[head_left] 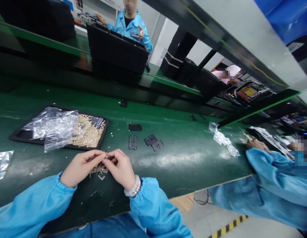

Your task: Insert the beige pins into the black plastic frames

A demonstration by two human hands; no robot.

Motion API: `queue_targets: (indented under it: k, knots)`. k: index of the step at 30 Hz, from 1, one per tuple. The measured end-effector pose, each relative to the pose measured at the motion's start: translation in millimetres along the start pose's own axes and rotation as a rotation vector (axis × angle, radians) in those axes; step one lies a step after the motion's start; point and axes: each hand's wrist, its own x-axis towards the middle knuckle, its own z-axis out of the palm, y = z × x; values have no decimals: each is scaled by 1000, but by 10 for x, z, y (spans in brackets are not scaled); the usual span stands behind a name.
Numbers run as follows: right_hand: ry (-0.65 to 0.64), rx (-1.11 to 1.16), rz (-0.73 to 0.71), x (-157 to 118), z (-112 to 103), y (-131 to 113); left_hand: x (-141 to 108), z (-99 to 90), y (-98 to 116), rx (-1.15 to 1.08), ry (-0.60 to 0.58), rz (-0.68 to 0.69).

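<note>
Small tan pieces (101,169), loose little pile between and just under the left hand (84,164) and right hand (120,167), plus loads more in the black tray (21,136) ahead and left of the left hand. Both hands closed at the fingertips, apparently pinching one tiny piece (106,154), mostly hidden by fingers. Probably super light, thin and stiffish, maybe easy to bend or flick away. Best pinched by the edges, fingertips only. Clear plastic bag (59,126) across the tray, black plates (133,142) beyond the right hand.
</note>
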Motion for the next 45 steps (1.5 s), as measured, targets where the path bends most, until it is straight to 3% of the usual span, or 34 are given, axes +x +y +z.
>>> queue_targets:
  k: [7, 10, 14, 19, 22, 25, 29, 33, 40, 45]
  knots:
    - [-29, -83, -66, -23, -69, -38, -133, -20, 36, -120, 196, -63]
    - [-13, 81, -67, -54, -62, -86, -182, -35, 75, -167, 205, -90]
    - [-23, 391, 68, -81, 10, -209, -265, -39, 162, -206, 208, -113]
    - [-50, 484, 123, -110, 18, -306, -353, -97, 261, -144, 199, -46]
    - [43, 367, 19, -156, -11, -347, -385, -128, 259, -79, 189, 3]
    - [175, 138, -224, -206, -36, -403, -413, -134, 228, -63, 180, 31]
    - [208, -4, -418, -232, -49, -466, -451, -144, 213, -66, 203, 34]
    - [188, 3, -380, -225, -26, -490, -469, -170, 262, -44, 211, 48]
    - [211, 149, -240, -143, 55, -548, -459, -155, 343, -61, 350, 109]
    - [218, 253, -120, -43, 21, -547, -448, -222, 291, -163, 382, -33]
